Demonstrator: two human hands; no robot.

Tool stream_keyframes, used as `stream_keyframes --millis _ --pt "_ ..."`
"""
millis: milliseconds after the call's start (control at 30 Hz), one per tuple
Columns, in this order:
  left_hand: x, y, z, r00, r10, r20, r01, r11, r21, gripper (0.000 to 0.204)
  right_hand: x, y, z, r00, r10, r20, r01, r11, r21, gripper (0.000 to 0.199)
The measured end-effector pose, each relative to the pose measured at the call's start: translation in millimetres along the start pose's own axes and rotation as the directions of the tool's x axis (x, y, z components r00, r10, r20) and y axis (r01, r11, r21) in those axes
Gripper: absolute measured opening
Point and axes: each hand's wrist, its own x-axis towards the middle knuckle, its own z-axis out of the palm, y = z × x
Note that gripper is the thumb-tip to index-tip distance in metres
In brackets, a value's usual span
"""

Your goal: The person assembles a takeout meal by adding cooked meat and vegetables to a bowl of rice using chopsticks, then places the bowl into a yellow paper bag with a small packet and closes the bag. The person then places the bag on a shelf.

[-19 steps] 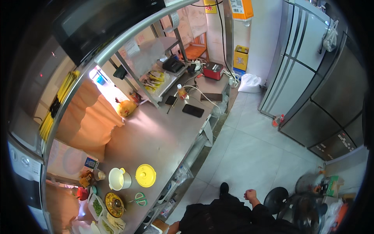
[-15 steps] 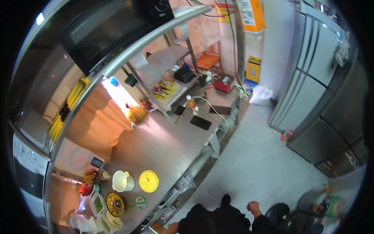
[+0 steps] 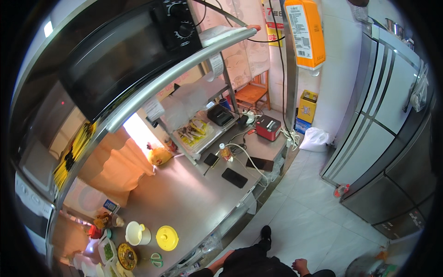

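My right hand [image 3: 300, 266] hangs low over the floor, to the right of my dark clothing. Its fingers are loosely curled and nothing shows in them. At the lower edge, my left hand [image 3: 222, 261] is partly in view beside the steel counter [image 3: 184, 194], against my clothing, and its fingers are hidden. Nearest to it on the counter are green-handled scissors [image 3: 157, 259], a round yellow lid [image 3: 167, 237] and a white tub [image 3: 138, 234] with a yellow piece at its rim. Neither hand touches these.
A brown patterned pot [image 3: 127, 256] and a tray of chopped greens [image 3: 108, 251] stand at the counter's near left. Farther along lie a black phone [image 3: 234, 177], a small bottle [image 3: 225, 152] and a red box [image 3: 268, 128]. A microwave [image 3: 124, 51] sits above; a fridge [image 3: 364, 115] stands right.
My view has shifted forward along the counter, so the pot, tub and lid sit lower and farther left. My right hand is lower in view. One shoe shows farther forward on the floor.
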Motion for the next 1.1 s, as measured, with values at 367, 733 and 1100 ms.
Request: stream_keyframes --millis 367,733,1100 --pt "132 81 -92 0.930 -0.150 -0.336 0.235 0.945 0.228 0.043 63 -163 -82 0.948 0.141 -0.285 -0.103 0.984 0.144 0.012" --pt "277 229 78 0.820 -0.350 -0.454 -0.112 0.679 -0.726 0.027 147 -424 -21 0.903 -0.219 0.369 0.285 0.949 -0.135 0.022" --pt "265 248 168 0.476 -0.537 -0.697 -0.476 0.509 -0.717 0.027 85 -468 31 0.521 -0.148 0.841 0.428 0.897 -0.108 0.023"
